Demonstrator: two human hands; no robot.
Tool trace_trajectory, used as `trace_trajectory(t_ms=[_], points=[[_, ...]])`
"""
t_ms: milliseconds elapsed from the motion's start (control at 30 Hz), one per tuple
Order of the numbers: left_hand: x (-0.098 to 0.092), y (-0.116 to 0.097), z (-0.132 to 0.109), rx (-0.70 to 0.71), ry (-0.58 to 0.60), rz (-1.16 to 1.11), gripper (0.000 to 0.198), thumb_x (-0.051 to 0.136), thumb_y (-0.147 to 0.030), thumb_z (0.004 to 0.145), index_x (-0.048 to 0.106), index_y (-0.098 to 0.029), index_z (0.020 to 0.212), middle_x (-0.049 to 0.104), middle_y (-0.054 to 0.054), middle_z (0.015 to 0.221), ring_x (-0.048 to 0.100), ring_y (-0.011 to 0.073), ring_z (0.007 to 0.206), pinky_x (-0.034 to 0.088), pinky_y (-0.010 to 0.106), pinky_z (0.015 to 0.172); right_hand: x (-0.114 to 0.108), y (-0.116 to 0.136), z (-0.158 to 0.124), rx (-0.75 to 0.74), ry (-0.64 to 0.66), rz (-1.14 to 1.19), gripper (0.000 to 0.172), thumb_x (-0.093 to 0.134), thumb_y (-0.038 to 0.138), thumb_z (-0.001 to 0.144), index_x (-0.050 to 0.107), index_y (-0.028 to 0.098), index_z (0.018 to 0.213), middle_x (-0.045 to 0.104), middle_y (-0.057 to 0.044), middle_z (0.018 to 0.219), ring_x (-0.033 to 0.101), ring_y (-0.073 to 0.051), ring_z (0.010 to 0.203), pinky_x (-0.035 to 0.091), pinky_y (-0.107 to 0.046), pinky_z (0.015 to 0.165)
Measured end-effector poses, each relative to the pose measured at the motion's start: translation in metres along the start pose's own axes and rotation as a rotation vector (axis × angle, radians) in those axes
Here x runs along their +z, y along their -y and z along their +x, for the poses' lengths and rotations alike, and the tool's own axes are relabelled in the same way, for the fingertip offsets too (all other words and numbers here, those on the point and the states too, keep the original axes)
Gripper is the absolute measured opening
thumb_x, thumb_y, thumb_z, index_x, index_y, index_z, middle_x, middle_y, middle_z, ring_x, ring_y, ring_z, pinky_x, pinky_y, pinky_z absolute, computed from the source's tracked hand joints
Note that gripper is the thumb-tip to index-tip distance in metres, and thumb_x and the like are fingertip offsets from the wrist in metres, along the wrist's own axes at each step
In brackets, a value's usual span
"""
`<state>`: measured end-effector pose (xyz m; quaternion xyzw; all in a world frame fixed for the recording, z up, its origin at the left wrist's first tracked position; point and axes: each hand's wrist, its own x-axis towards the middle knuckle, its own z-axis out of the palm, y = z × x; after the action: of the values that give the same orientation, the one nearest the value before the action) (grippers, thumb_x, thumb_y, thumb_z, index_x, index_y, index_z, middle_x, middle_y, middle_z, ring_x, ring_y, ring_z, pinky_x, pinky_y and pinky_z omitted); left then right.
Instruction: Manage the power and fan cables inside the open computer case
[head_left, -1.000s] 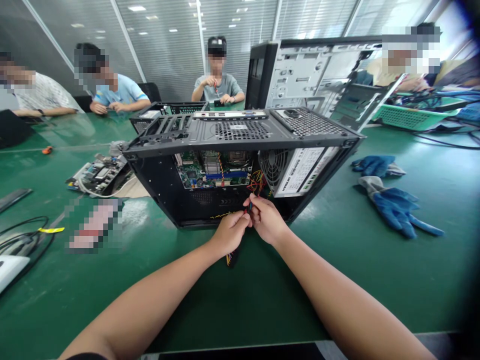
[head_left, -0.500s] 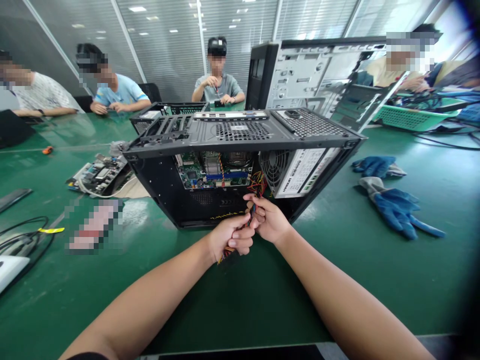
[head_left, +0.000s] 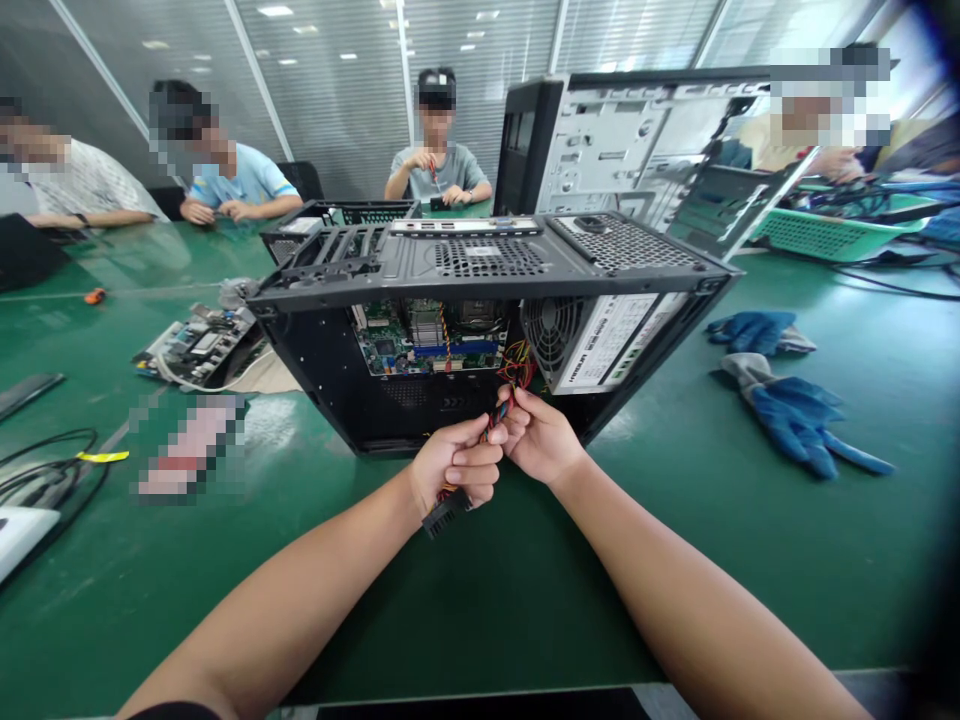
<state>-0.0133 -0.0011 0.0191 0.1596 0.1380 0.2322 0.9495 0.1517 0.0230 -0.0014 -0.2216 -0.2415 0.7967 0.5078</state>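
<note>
Clamped left hand [head_left: 454,470] round the power-supply wires [head_left: 516,372] above their black connector [head_left: 442,515], right hand [head_left: 541,440] pinching them, seemingly mid-sorting, calling for gentle slack.

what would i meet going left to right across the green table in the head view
black cables → loose circuit board → open computer case → blue gloves

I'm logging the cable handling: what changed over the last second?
The left hand closed from a fingertip pinch into a fist around the wire bundle; its black connector now juts out below the fist. The right hand still pinches the wires by the computer case. Case and blue gloves stayed put.
</note>
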Motion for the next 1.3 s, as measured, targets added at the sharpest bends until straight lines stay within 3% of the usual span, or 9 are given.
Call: trace_trajectory(t_ms=[133, 333, 667, 900, 1167, 1300], points=[[-0.0016, 0.0003, -0.0005, -0.006, 0.015, -0.013, 0.04, 0.029, -0.034, 0.105, 0.052, -0.015, 0.079, 0.017, -0.011, 0.044, 0.008, 0.0035, 0.032, 0.015, 0.016, 0.036, -0.0019, -0.0048, 0.0032, -0.069, -0.021, -0.077, 0.022, 0.078, 0.034, 0.078, 0.061, 0.02, 0.083, 0.039, 0.011, 0.048, 0.039, -0.005, 0.04, 0.04, -0.016, 0.043], [-0.0025, 0.0002, 0.0004, -0.015, 0.007, 0.027, 0.038, 0.031, -0.035, 0.105, 0.052, -0.015, 0.08, 0.017, -0.011, 0.044, 0.009, 0.0039, 0.032, 0.015, 0.016, 0.036, -0.0025, -0.009, 0.0034, -0.083, -0.063, -0.182, 0.03, 0.08, 0.043, 0.074, 0.063, 0.02, 0.081, 0.048, 0.008, 0.051, 0.05, -0.009, 0.044, 0.047, -0.023, 0.051], [-0.002, 0.007, 0.0057, -0.062, -0.003, 0.125, 0.03, 0.04, -0.036, 0.102, 0.051, -0.017, 0.081, 0.02, -0.01, 0.046, 0.009, 0.0047, 0.034, 0.017, 0.018, 0.038, 0.0009, 0.0003, -0.0008, 0.048, 0.028, 0.004, 0.019, 0.068, 0.025, 0.072, 0.051, 0.02, 0.065, 0.03, 0.007, 0.054, 0.035, -0.008, 0.045, 0.042, -0.019, 0.046], [-0.0048, 0.0049, 0.0058, -0.056, 0.015, 0.137, 0.031, 0.039, -0.037, 0.102, 0.051, -0.017, 0.081, 0.02, -0.011, 0.045, 0.007, 0.0049, 0.034, 0.015, 0.018, 0.037, 0.0018, -0.0017, -0.0004, 0.011, 0.002, -0.015, 0.02, 0.076, 0.034, 0.075, 0.063, 0.02, 0.082, 0.032, 0.009, 0.054, 0.036, -0.007, 0.045, 0.043, -0.017, 0.045], [-0.0066, -0.001, 0.0025, -0.031, -0.014, 0.236, 0.03, 0.041, -0.037, 0.102, 0.049, -0.018, 0.079, 0.023, -0.011, 0.045, 0.009, 0.0051, 0.034, 0.019, 0.017, 0.037, 0.0022, -0.0043, 0.001, -0.034, -0.061, -0.233, 0.036, 0.078, 0.052, 0.074, 0.063, 0.02, 0.076, 0.037, 0.009, 0.05, 0.047, -0.008, 0.041, 0.043, -0.021, 0.043], [-0.0053, -0.0002, 0.0044, 0.003, -0.083, 0.367, 0.03, 0.045, -0.04, 0.1, 0.046, -0.019, 0.078, 0.025, -0.011, 0.044, 0.013, 0.0052, 0.033, 0.019, 0.017, 0.037, 0.0049, -0.0051, 0.0002, -0.071, -0.116, -0.282, 0.038, 0.08, 0.053, 0.072, 0.062, 0.02, 0.074, 0.038, 0.009, 0.049, 0.045, -0.008, 0.04, 0.04, -0.021, 0.041]])
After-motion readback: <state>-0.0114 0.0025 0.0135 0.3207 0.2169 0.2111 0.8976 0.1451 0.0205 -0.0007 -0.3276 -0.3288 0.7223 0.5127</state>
